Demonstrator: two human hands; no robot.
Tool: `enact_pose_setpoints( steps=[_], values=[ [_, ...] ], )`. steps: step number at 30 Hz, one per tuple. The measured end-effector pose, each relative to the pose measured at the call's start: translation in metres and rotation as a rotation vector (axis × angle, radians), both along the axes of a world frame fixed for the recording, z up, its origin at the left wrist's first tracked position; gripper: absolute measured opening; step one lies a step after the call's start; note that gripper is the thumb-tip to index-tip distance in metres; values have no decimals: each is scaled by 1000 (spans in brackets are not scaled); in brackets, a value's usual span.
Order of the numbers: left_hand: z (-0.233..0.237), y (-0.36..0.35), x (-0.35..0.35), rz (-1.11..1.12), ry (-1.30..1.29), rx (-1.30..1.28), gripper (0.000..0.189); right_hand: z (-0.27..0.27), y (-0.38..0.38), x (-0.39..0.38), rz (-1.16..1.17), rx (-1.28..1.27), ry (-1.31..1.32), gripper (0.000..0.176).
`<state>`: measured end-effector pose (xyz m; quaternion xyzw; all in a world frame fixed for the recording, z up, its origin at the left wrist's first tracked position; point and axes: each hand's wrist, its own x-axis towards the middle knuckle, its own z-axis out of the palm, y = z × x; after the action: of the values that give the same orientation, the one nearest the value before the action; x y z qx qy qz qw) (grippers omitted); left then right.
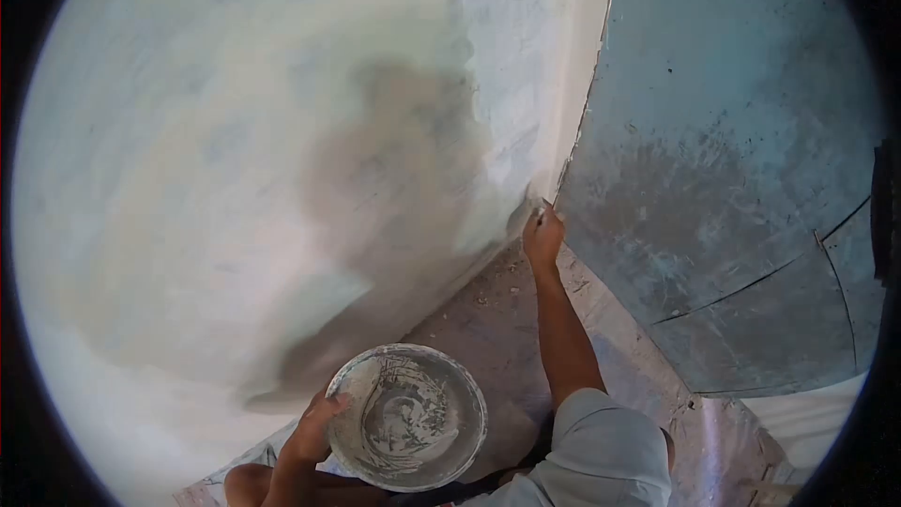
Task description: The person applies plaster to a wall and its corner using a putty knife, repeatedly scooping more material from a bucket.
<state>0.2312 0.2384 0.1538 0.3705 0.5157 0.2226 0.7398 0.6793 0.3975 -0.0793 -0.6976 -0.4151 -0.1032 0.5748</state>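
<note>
My left hand grips the left rim of a round grey bowl, with the thumb over the edge. Pale wet filler is smeared across the bowl's bottom and sides. My right hand is stretched forward to the low corner where two walls meet. Its fingers are closed round a putty knife, which is mostly hidden by the hand. The pale wall beside it has patchy light green and white coats, with a whiter strip along the corner.
A blue-green panel with grey scuffs and dark cracks stands to the right. Dusty floor with crumbs of debris lies between the walls. My shadow falls on the pale wall. A dark object is at the far right edge.
</note>
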Motion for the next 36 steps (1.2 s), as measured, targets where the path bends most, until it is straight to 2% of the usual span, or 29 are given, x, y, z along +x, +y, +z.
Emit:
enact_pose_setpoints(
  steps=[3,8,10,11,14,17,18,20,22,23,24,26,27,29,31,33,36],
  values=[
    [-4,1,-3,-3,6,-9,67,-26,10,27,-123,-10,-17,18],
    [-7,3,-6,-19,-31,-17,65,-14,29,32,-206,-116,62,15],
    [-9,2,-9,-5,1,-27,65,-12,36,24,-247,-99,84,32],
    [-8,0,-9,1,4,-27,65,-12,33,21,-202,-100,112,38],
    [-3,2,-5,14,25,-29,65,1,21,-7,-169,-201,158,36],
    [-5,5,-6,-73,12,-24,65,-15,26,-40,-191,-125,86,35],
    [-5,4,-6,-52,24,-30,66,-6,21,-56,-82,-128,146,37],
    [-6,6,-6,-36,8,-40,67,-2,14,-90,-62,-230,192,38],
    [-3,7,-3,-51,27,-21,66,-13,7,-121,-22,-52,77,40],
    [-1,8,-2,-67,53,7,66,-17,-1,-133,5,-52,21,42],
    [-2,9,-2,-65,43,2,66,-16,-14,-139,6,-58,11,42],
    [-5,8,-4,-91,-4,18,65,-14,-37,-147,158,-33,92,41],
    [-4,10,-6,-102,-22,30,64,-23,-43,-136,59,-129,71,37],
    [4,9,-1,-65,-33,25,63,-37,-38,-97,-66,-166,154,31],
    [-3,11,-4,-111,13,48,63,5,-27,-61,-176,-88,340,30],
    [2,11,-2,-108,37,29,63,1,-10,-17,-199,-167,130,29],
    [4,10,2,-105,33,31,63,-1,16,15,-198,-77,107,19]
  ],
)
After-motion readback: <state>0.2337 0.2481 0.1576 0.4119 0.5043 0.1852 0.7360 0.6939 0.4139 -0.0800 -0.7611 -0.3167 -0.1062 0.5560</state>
